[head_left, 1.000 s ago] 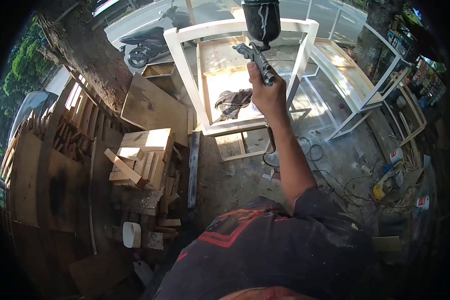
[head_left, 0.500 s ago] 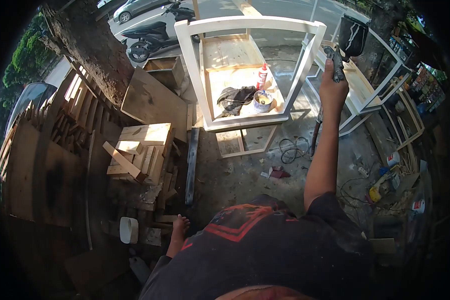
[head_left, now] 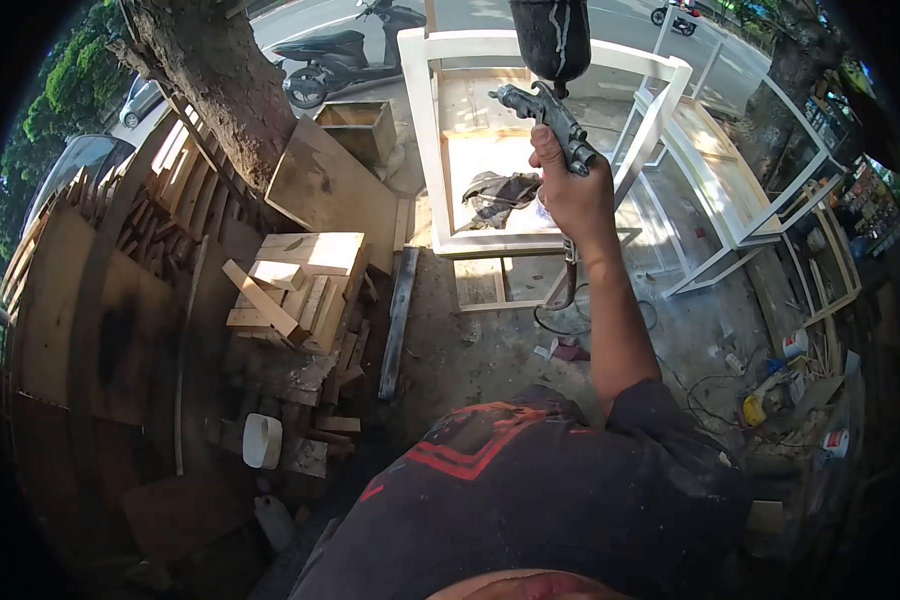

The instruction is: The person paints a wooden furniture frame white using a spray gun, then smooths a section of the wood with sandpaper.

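My right hand (head_left: 578, 200) is wrapped round the handle of a paint spray gun (head_left: 550, 112), held up in front of me with its nozzle toward the left. A dark paint cup (head_left: 555, 45) with pale drips sits on top of the gun, and a hose (head_left: 571, 272) hangs below my wrist. Behind the gun stands a white-painted wooden frame (head_left: 427, 130), which the gun and hand overlap in this view. Inside its outline lies a dark cloth (head_left: 500, 197) on a pale wooden surface. My left hand is out of view.
At left, wood offcuts lie on a stack of boards (head_left: 315, 250), near a leaning plywood sheet (head_left: 330, 195). A second white frame (head_left: 745, 225) stands at right. A dark beam (head_left: 399, 325) and a white container (head_left: 262, 441) are on the ground; a motorbike (head_left: 345, 55) is parked beyond.
My right hand has swung the spray gun leftward, from the frame's right side to in front of it. My left hand has dropped out of view. The camera view has shifted slightly.
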Demonstrator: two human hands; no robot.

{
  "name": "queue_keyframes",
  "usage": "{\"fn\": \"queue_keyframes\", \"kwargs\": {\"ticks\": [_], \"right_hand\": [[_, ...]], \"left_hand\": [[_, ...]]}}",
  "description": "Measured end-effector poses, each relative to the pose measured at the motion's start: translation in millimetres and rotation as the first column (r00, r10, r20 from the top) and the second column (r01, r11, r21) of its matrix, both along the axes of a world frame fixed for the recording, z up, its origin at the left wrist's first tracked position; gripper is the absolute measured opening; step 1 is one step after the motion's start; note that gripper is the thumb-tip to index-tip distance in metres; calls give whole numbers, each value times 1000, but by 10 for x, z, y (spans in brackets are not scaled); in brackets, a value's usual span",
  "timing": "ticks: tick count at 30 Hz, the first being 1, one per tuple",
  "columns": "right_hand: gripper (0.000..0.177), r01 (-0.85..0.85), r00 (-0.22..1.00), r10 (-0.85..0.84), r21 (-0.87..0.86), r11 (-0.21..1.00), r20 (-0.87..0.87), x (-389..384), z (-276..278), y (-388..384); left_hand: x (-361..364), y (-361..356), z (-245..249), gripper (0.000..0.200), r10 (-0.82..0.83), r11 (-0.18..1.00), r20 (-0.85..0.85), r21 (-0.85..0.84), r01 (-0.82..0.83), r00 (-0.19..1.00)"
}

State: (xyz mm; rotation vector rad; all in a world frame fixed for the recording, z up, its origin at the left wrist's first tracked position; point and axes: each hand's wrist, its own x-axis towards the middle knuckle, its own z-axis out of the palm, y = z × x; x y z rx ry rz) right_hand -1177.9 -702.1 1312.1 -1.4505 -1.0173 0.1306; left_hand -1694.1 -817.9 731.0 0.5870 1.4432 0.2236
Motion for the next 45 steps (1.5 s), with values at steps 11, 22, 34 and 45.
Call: {"fn": "queue_keyframes", "kwargs": {"ticks": [11,22,34,45], "right_hand": [[54,758,623,-748,57,649,227,1651,-253,-882],[35,248,956,-270,176,953,113,436,-819,74],[36,346,932,-359,182,920,40,627,-953,7],[50,659,736,-677,238,714,-7,1618,-629,-685]], "left_hand": [[-638,411,-326,57,-7,999,68,44,4,998],[36,1560,268,52,12,997,-121,78,-2,993],[30,453,56,49,-169,985,11,49,168,986],[-453,695,-10,48,-118,993,-83,-28,116,990]]}}
